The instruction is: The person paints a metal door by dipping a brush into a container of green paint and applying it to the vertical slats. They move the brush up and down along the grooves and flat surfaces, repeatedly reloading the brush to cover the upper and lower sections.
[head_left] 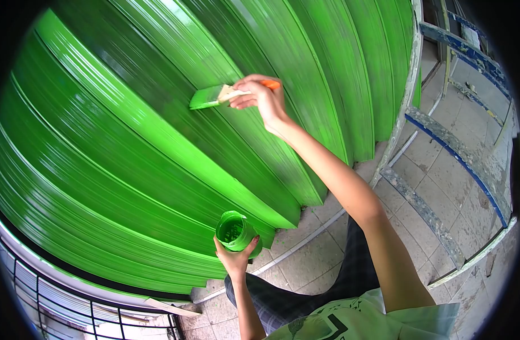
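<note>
My right hand grips a paintbrush by its handle, the orange end showing above my fingers. Green paint coats the bristles, which touch the ribbed metal shutter. Around the brush the green on the ribs looks thin and streaky, with darker patches; further left it is glossy and even. Lower down, my left hand is wrapped round a paint container, its open mouth tilted up toward me. Green paint covers its inside wall and rim.
At the right stands a paint-spattered metal ladder or scaffold frame with blue-edged steps. Grey floor tiles lie below the shutter's bottom edge. A black-barred window is at the lower left.
</note>
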The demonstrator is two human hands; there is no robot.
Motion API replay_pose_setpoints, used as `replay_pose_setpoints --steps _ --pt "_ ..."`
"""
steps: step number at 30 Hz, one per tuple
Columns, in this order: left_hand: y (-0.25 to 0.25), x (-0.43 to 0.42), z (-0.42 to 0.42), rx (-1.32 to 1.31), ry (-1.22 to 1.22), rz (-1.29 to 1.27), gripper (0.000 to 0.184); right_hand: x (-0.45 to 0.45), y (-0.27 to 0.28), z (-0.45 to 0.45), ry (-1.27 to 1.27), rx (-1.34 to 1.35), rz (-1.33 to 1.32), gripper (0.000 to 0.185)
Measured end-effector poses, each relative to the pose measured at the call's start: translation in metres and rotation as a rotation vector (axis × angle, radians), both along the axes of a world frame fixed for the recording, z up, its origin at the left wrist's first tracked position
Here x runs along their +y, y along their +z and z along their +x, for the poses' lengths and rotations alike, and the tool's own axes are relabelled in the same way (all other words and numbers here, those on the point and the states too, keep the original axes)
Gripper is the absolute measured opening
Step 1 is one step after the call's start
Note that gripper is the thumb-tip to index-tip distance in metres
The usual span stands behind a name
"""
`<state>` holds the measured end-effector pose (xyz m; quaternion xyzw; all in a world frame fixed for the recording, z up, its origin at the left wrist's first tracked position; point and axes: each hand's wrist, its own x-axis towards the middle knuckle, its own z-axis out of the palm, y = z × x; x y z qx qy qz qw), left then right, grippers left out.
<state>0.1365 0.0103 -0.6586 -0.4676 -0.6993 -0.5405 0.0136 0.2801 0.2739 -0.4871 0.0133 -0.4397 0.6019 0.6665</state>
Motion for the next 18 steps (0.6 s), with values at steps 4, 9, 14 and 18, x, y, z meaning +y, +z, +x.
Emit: replay_pose_setpoints --steps 4,9,14,18 --pt "-0.003 -0.003 0.003 -0.004 -0.036 0.021 0.074 -0.007 -0.05 -0.004 -0.039 -0.03 -0.04 0.017" --pt "-0.009 -0.006 -0.001 -0.041 -0.06 0.006 0.073 -0.021 -0.163 0.01 -0.027 -0.234 -0.3 0.012" --pt "-0.011 -0.006 -0.003 -0.033 -0.07 0.0 0.072 -0.01 -0.082 -0.003 -0.059 -0.189 -0.125 0.012" --pt "-0.008 -0.006 0.002 -0.064 -0.092 0.011 0.071 -0.009 0.034 -0.006 -0.08 -0.002 0.03 0.012"
